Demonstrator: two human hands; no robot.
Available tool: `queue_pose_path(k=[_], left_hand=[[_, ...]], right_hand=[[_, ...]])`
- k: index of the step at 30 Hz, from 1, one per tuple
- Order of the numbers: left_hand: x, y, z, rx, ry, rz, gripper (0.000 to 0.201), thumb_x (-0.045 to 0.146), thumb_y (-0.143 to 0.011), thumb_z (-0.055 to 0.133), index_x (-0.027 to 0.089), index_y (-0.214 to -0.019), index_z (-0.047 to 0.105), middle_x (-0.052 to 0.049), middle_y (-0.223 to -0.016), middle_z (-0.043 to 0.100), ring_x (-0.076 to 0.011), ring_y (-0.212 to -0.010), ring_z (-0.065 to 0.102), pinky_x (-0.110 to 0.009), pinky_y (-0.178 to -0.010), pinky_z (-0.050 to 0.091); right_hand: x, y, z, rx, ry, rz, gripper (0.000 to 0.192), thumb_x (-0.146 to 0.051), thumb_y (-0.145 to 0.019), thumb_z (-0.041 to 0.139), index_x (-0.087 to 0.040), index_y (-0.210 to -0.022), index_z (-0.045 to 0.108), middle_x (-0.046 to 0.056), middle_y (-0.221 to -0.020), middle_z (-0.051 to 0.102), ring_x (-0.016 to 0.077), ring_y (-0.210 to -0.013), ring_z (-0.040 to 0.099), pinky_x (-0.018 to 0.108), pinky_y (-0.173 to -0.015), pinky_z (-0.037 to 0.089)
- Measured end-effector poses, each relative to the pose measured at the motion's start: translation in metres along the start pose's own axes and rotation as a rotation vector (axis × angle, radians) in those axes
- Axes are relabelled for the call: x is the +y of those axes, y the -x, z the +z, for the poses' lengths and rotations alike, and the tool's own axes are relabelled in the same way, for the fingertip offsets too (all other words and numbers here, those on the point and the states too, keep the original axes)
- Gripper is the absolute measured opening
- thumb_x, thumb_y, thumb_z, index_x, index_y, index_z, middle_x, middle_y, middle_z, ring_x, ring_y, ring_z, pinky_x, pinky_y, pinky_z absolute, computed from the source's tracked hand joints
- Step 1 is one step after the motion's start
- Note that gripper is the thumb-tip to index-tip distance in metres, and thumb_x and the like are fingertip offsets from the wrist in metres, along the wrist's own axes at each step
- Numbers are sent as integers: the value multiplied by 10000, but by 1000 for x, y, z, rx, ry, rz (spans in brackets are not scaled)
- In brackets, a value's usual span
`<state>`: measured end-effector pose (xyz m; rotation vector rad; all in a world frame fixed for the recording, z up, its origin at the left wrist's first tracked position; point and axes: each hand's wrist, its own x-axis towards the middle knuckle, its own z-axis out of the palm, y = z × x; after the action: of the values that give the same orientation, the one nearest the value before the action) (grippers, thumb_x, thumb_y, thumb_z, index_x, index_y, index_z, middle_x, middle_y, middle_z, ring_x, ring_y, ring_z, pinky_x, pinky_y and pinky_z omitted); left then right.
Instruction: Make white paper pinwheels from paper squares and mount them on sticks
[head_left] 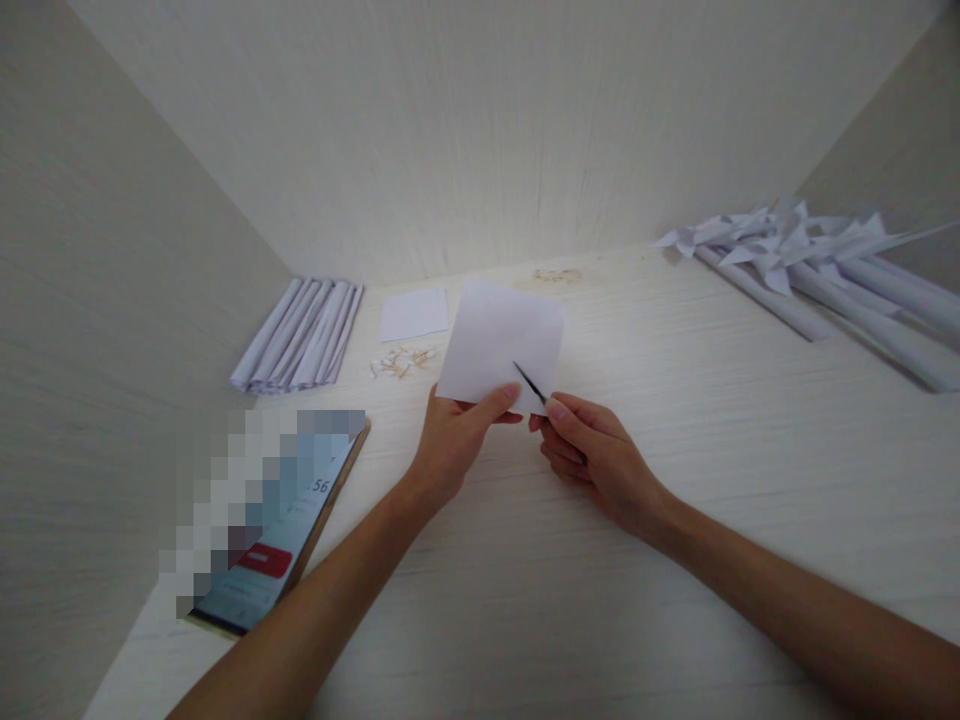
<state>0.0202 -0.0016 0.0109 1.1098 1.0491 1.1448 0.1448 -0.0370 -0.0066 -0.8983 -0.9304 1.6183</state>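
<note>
While my left hand (456,438) fingers pinch the paper square (501,343) bottom edge, right hand (592,455) fingers pinch a blade (529,382) into it

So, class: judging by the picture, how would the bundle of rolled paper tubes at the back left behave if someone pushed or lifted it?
The rolled paper tubes are round and lie loose side by side, so a sideways push would probably roll and scatter them. Being only paper, they are likely very light. Pinched hard, they would probably crease or flatten, much like the thin sheet the left hand holds.
</note>
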Motion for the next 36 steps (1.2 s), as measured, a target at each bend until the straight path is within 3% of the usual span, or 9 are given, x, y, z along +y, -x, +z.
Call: queue_pose_path(k=[36], left_hand=[[-1, 1, 1, -6, -24, -1, 198, 251, -571, 653, 133, -729, 640, -27, -720, 647, -122, -592, 574, -223, -520, 502]], right_hand=[[0, 1, 1, 35, 74, -30, 228, -333, -780, 454, -155, -639, 472, -105, -394, 237, 19, -321, 181, 149, -304, 125]])
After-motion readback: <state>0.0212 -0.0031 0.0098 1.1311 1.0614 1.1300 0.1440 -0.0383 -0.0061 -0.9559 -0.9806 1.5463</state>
